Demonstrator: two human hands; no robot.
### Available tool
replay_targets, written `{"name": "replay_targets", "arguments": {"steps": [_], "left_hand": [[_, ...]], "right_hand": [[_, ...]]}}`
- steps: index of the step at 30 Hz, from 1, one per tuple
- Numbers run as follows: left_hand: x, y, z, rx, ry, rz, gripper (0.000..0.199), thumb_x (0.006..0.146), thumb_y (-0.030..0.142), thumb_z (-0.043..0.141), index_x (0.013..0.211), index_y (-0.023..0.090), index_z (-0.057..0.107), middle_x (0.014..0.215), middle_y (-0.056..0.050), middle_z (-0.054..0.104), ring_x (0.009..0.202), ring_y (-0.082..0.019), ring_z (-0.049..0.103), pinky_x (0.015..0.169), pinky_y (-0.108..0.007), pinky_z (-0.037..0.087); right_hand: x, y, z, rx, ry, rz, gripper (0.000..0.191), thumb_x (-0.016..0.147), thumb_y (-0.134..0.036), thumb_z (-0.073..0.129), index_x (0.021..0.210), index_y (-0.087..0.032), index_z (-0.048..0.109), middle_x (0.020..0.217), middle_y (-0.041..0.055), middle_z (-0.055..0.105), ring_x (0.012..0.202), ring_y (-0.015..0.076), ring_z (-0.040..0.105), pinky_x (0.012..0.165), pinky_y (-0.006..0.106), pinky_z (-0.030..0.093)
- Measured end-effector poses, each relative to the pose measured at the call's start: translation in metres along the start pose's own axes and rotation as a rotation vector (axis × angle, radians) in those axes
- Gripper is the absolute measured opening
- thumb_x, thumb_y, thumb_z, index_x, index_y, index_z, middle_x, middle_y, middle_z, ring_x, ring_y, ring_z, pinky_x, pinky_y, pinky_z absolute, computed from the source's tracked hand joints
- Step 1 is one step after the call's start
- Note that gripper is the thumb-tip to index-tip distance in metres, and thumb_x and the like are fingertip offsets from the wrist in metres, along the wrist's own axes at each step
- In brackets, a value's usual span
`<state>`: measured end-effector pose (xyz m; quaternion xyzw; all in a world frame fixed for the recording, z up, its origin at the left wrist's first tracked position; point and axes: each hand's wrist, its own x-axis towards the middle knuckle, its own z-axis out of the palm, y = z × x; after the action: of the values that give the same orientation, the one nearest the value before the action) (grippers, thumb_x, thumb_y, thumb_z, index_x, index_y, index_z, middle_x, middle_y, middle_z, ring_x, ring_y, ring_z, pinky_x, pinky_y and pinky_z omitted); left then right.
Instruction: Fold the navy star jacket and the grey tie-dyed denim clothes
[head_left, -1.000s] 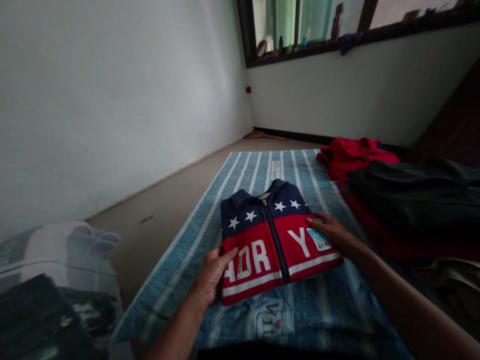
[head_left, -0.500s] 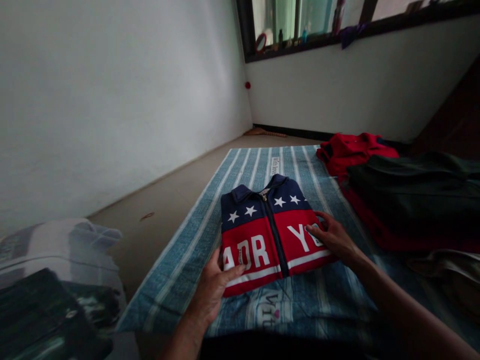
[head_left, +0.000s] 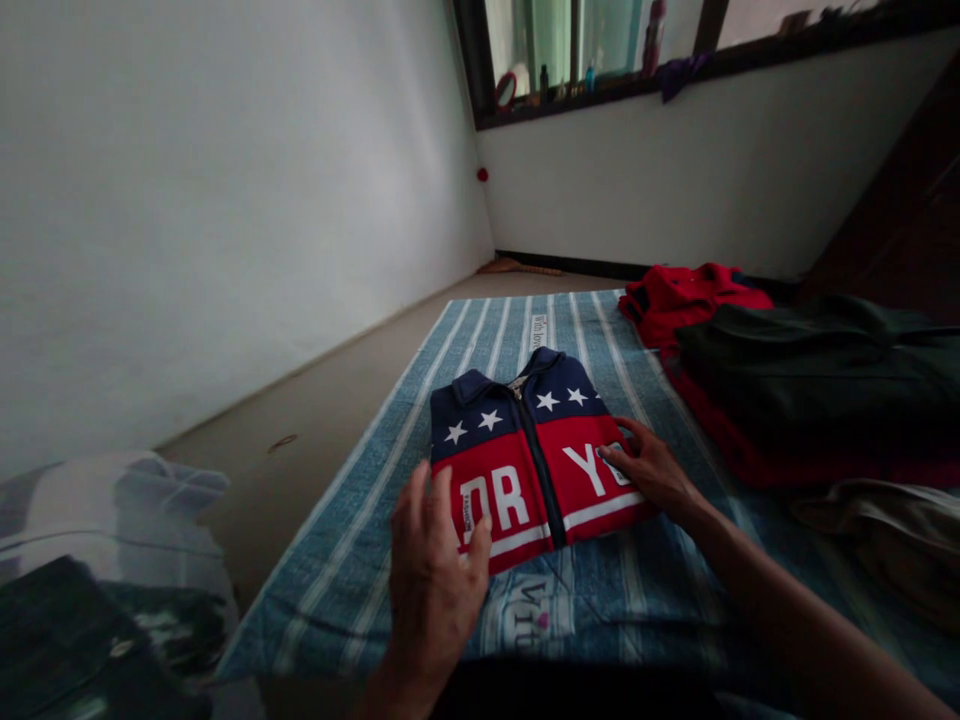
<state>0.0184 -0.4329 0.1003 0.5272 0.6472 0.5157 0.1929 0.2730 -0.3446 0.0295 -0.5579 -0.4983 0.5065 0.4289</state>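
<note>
A folded jacket (head_left: 525, 450) lies on the blue striped cloth, its navy collar and white stars toward the far side and its red part with white letters nearer me. My left hand (head_left: 439, 560) is over the jacket's lower left corner, fingers apart, holding nothing. At the right edge, my right hand (head_left: 649, 465) has its thumb on top of the jacket by the letter Y and its fingers curled at the side, gripping that edge.
Dark folded clothes (head_left: 817, 375) rest on red ones at the right, with a red garment (head_left: 690, 300) behind. A beige item (head_left: 892, 530) lies nearer. More clothes (head_left: 82, 640) are at lower left. Walls stand left and behind.
My left hand has let go of the jacket's left edge and come up over its corner with the fingers spread. My right hand stays at the right edge. The view has shifted slightly.
</note>
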Motion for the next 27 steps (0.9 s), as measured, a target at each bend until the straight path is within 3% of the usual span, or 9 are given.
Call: {"name": "replay_targets", "arguments": {"steps": [4, 6, 8, 11, 15, 22, 27], "left_hand": [[0.013, 0.020, 0.046, 0.175, -0.386, 0.418, 0.043, 0.080, 0.023, 0.065, 0.122, 0.017, 0.060, 0.147, -0.012, 0.043, 0.141, -0.031, 0.028, 0.118, -0.044, 0.016], [0.024, 0.017, 0.072, 0.428, -0.582, 0.575, 0.052, 0.087, 0.029, 0.057, 0.135, 0.013, 0.048, 0.154, -0.013, 0.031, 0.144, -0.029, 0.021, 0.117, -0.050, 0.015], [0.032, 0.006, 0.090, 0.638, -0.685, 0.681, 0.060, 0.091, 0.041, 0.050, 0.142, 0.011, 0.039, 0.156, -0.015, 0.024, 0.145, -0.028, 0.015, 0.117, -0.053, 0.013], [0.035, -0.015, 0.099, 0.805, -0.725, 0.771, 0.068, 0.094, 0.052, 0.038, 0.147, 0.013, 0.027, 0.158, -0.014, 0.016, 0.146, -0.026, 0.008, 0.117, -0.053, 0.011], [0.032, -0.029, 0.097, 0.852, -0.695, 0.845, 0.069, 0.095, 0.053, 0.032, 0.149, 0.013, 0.020, 0.159, -0.014, 0.011, 0.147, -0.025, 0.003, 0.117, -0.052, 0.011], [0.033, -0.025, 0.098, 0.845, -0.707, 0.846, 0.068, 0.095, 0.053, 0.033, 0.149, 0.011, 0.022, 0.158, -0.016, 0.016, 0.146, -0.027, 0.006, 0.116, -0.052, 0.012], [0.034, -0.017, 0.091, 0.784, -0.803, 0.792, 0.076, 0.092, 0.063, 0.031, 0.151, 0.017, 0.016, 0.158, -0.017, 0.008, 0.146, -0.029, 0.004, 0.116, -0.054, 0.010]], "right_hand": [[0.002, 0.003, 0.000, -0.011, 0.010, -0.007, 0.068, 0.072, -0.045, 0.071, 0.129, -0.017, 0.047, 0.088, 0.0042, 0.071, 0.072, 0.0217, 0.069, 0.061, 0.030, 0.055], [0.004, 0.006, -0.001, -0.020, 0.013, -0.025, 0.070, 0.072, -0.048, 0.071, 0.129, -0.016, 0.046, 0.087, 0.0039, 0.071, 0.071, 0.0215, 0.068, 0.059, 0.030, 0.054], [0.004, 0.008, -0.002, -0.041, 0.017, -0.049, 0.069, 0.073, -0.048, 0.070, 0.129, -0.016, 0.047, 0.087, 0.0040, 0.070, 0.070, 0.0212, 0.068, 0.059, 0.030, 0.054], [0.003, 0.010, -0.003, -0.083, 0.013, -0.066, 0.066, 0.075, -0.047, 0.069, 0.129, -0.017, 0.047, 0.091, 0.0044, 0.070, 0.071, 0.0206, 0.068, 0.060, 0.030, 0.054], [0.001, 0.008, -0.003, -0.103, 0.019, -0.053, 0.065, 0.076, -0.048, 0.067, 0.130, -0.018, 0.048, 0.090, 0.0037, 0.070, 0.072, 0.0205, 0.068, 0.059, 0.029, 0.053], [0.002, 0.009, -0.002, -0.088, 0.019, -0.065, 0.068, 0.075, -0.052, 0.067, 0.130, -0.016, 0.048, 0.097, 0.0060, 0.071, 0.080, 0.0233, 0.069, 0.066, 0.032, 0.055], [0.002, 0.011, -0.001, -0.077, 0.021, -0.059, 0.068, 0.075, -0.052, 0.068, 0.129, -0.016, 0.048, 0.099, 0.0079, 0.071, 0.082, 0.0246, 0.070, 0.066, 0.031, 0.056]]}}
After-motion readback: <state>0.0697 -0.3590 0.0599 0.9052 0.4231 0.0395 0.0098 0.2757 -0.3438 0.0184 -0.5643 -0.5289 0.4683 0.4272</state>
